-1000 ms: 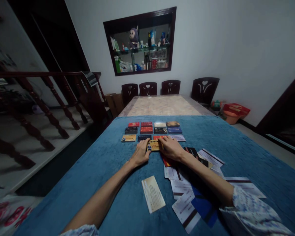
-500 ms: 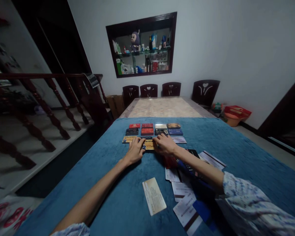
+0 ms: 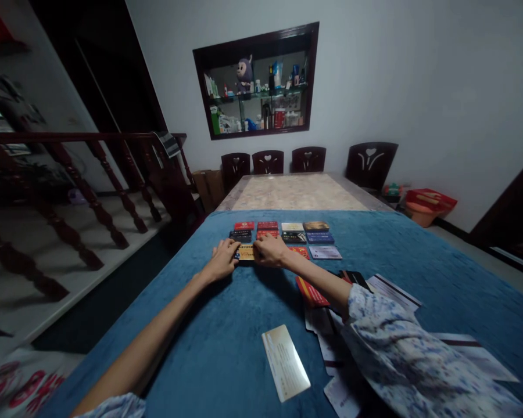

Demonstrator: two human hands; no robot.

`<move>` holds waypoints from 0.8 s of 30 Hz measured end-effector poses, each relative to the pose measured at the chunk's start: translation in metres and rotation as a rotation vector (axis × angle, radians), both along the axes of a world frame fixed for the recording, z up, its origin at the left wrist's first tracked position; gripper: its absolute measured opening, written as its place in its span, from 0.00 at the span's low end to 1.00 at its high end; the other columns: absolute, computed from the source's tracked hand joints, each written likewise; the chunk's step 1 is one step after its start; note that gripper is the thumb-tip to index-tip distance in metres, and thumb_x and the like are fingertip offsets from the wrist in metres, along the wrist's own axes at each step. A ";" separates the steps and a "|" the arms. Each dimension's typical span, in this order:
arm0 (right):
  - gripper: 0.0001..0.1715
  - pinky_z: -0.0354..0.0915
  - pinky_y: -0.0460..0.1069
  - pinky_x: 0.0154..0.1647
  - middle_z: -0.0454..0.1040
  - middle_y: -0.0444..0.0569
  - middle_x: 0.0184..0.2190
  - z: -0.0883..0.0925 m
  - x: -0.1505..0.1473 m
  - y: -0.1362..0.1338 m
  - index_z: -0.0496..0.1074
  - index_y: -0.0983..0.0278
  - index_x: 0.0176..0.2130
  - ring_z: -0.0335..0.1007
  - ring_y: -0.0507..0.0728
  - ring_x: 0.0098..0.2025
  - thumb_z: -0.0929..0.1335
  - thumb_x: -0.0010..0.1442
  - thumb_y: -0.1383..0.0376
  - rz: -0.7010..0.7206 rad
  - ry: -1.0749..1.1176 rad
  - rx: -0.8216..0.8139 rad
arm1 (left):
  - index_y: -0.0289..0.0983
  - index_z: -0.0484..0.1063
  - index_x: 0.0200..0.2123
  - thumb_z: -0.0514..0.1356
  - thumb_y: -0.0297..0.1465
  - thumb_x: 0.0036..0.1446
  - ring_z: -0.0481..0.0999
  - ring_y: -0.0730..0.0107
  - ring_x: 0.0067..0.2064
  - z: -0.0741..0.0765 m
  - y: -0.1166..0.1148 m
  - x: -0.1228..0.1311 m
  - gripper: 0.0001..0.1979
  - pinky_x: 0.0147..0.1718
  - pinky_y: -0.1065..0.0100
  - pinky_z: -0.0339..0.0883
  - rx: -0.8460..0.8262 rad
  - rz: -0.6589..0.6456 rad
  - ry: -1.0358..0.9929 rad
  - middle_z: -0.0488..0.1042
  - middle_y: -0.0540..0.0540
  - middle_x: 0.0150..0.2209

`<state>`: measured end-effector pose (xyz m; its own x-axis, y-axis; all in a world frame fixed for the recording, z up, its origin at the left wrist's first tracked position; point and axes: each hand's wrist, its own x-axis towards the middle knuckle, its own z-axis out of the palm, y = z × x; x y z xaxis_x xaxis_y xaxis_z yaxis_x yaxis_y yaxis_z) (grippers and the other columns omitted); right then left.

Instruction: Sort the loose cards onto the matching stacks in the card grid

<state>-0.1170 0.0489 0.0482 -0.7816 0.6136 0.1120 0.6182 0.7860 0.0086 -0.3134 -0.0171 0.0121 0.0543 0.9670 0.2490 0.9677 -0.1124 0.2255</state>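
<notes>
Both my hands hold one yellow card (image 3: 246, 253) flat on the blue cloth (image 3: 209, 337). My left hand (image 3: 221, 261) grips its left end and my right hand (image 3: 270, 251) pinches its right end. The card sits at the left end of the nearest row of a grid of cards (image 3: 287, 235) laid out in rows. Red, dark and blue cards make up the rows behind it. A pale card (image 3: 285, 370) lies alone near me. Under my right forearm lies a loose pile of cards (image 3: 314, 293), partly hidden by my patterned sleeve.
Beyond the cloth the marble tabletop (image 3: 298, 194) runs to several dark chairs (image 3: 307, 159) at the wall. A wall niche (image 3: 257, 81) holds bottles and a plush toy. A wooden railing (image 3: 87, 191) stands left. A red bag (image 3: 429, 202) lies on the floor right.
Both hands have slid the yellow card leftward along the nearest row, from the middle to the left end. My right arm now crosses the loose pile.
</notes>
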 end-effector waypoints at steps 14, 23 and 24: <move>0.23 0.63 0.66 0.54 0.71 0.61 0.55 0.003 -0.044 0.023 0.75 0.62 0.50 0.63 0.69 0.58 0.67 0.59 0.56 0.005 -0.099 -0.130 | 0.39 0.70 0.49 0.57 0.22 0.48 0.69 0.57 0.50 -0.012 0.030 -0.048 0.22 0.54 0.57 0.64 -0.082 0.000 -0.019 0.71 0.42 0.48; 0.23 0.59 0.71 0.56 0.71 0.60 0.56 0.010 -0.050 0.025 0.76 0.63 0.49 0.61 0.71 0.59 0.66 0.58 0.56 0.045 -0.186 -0.147 | 0.37 0.71 0.50 0.58 0.23 0.49 0.71 0.56 0.51 -0.016 0.033 -0.054 0.22 0.55 0.56 0.65 -0.111 -0.038 -0.047 0.73 0.41 0.49; 0.22 0.58 0.71 0.56 0.72 0.60 0.56 0.011 -0.051 0.025 0.76 0.63 0.49 0.61 0.71 0.59 0.67 0.57 0.56 0.046 -0.194 -0.147 | 0.37 0.70 0.50 0.58 0.23 0.49 0.71 0.56 0.52 -0.016 0.033 -0.055 0.23 0.56 0.56 0.65 -0.110 -0.042 -0.054 0.72 0.41 0.50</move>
<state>-0.1683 0.0741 0.0588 -0.8076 0.5751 -0.1306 0.5793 0.8151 0.0066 -0.3683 0.0161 -0.0038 0.0849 0.9857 0.1453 0.9487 -0.1246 0.2907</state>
